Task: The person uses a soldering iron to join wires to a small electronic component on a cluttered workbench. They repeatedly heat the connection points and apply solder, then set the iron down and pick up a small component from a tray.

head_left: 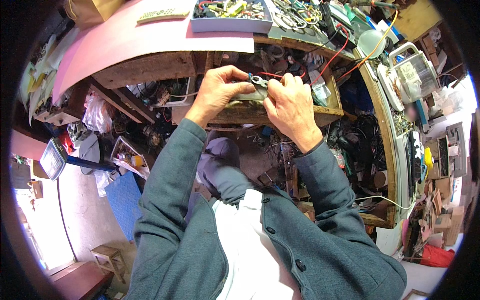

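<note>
Stretching across the top of the view, a wooden bench [150, 71] carries a pink sheet [110, 50] on its left part. Below its front edge, a drawer [235, 117] stands pulled out over the person's knees, with jumbled odds and ends inside. A blue-grey box [232, 26] full of small parts sits on the bench beyond the hands, and a clear jug [419, 75] stands off to the right. Over the drawer's front board, the right hand [292, 102] has its fingers curled in, pinching a small silvery metal piece [258, 80]. The left hand [220, 90] faces it, thumb and forefinger drawn close at the metal piece's left end; whether they grip it, I cannot tell. The metal piece thus lies between the two hands. Thin red wire [321, 74] trails down from the bench just right of them.
</note>
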`<state>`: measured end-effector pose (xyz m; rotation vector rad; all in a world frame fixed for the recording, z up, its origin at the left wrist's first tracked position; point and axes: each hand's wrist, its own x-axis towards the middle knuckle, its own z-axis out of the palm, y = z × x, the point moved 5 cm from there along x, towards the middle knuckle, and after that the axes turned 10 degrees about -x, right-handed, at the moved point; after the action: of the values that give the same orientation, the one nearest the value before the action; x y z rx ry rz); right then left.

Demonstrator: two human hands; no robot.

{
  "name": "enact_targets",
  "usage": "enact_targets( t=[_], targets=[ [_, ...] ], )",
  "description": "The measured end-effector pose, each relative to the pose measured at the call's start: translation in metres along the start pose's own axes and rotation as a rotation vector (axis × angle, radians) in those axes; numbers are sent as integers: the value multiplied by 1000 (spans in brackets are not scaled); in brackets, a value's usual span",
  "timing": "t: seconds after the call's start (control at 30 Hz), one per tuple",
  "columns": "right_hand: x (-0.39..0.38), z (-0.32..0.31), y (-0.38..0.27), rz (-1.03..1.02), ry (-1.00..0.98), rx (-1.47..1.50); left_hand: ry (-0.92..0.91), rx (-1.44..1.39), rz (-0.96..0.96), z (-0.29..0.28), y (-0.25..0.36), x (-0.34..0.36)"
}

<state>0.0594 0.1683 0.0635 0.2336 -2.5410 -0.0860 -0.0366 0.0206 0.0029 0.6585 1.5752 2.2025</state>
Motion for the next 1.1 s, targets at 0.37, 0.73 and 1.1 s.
enact_targets(
  t=[0.37, 0.73, 1.1],
  targets=[
    [0, 8, 2, 6, -9, 28, -13, 0, -4, -2, -2, 2],
    [1, 6, -1, -14, 15, -28, 5, -59, -18, 0, 0, -1],
    [1, 10, -2, 3, 12, 5, -9, -63, -30, -2, -2, 0]
  ],
)
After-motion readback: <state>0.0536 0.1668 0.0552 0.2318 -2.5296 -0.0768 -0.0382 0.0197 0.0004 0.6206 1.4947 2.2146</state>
